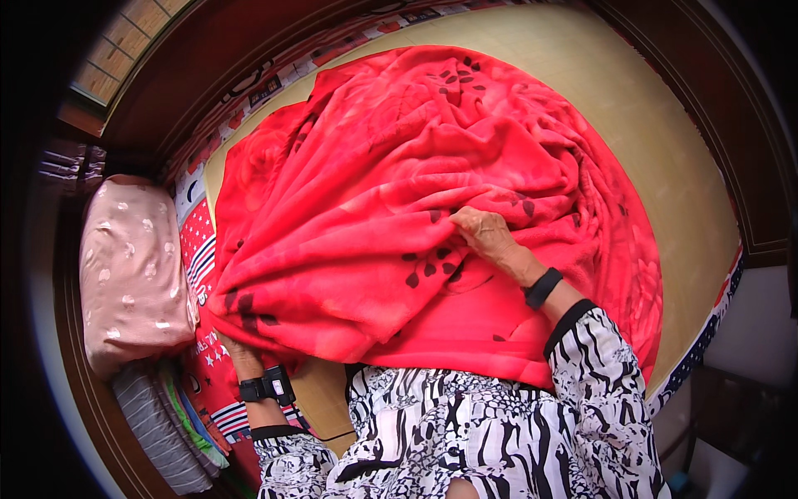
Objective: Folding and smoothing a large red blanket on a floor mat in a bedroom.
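Note:
A red plush blanket with dark leaf prints lies spread and rumpled over a tan bed mat. Near its middle, my right hand pinches a fold of the cloth between thumb and fingers. Folds run from that grip towards the blanket's left corner. There my left hand holds the corner, its fingers mostly hidden under the fabric. The blanket's near edge lies against the front of my black-and-white patterned clothing.
A pink patterned pillow rests at the left by the bed's dark wooden frame. Folded cloths, grey and green among them, are stacked below it. A red and white printed sheet shows beneath the mat's left edge.

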A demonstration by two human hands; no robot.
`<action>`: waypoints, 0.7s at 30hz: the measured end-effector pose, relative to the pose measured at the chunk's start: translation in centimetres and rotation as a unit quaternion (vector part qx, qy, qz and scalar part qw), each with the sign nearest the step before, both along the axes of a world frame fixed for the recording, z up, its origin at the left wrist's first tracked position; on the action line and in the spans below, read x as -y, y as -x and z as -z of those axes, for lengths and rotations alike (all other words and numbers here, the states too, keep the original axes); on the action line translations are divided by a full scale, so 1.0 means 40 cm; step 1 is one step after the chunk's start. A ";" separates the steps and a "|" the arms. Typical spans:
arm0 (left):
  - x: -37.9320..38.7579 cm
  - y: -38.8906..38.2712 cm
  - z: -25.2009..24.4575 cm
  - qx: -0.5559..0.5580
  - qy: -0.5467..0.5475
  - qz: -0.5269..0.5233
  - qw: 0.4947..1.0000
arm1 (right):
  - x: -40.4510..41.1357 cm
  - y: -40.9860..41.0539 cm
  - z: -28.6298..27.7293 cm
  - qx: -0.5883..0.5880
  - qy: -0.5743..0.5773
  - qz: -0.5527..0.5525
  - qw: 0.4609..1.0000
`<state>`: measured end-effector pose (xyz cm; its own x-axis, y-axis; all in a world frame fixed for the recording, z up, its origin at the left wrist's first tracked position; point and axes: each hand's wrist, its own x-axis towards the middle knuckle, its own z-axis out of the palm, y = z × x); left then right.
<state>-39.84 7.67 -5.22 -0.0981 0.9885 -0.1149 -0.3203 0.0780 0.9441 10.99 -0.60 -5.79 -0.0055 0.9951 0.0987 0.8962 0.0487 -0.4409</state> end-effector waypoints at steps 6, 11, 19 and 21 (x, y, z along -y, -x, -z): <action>-0.028 0.028 0.040 0.050 0.058 0.040 0.996 | 0.153 0.223 -0.243 -0.187 -0.137 -0.272 0.934; -0.044 -0.006 0.044 -0.005 0.022 0.018 1.000 | 0.184 0.293 -0.227 -0.419 0.044 -0.284 0.861; -0.021 0.003 0.033 -0.017 0.041 -0.003 0.999 | 0.199 0.226 -0.172 -0.457 0.134 -0.223 0.851; -0.022 -0.011 0.031 -0.079 0.031 -0.062 0.994 | 0.203 0.210 -0.182 -0.474 0.137 -0.209 0.844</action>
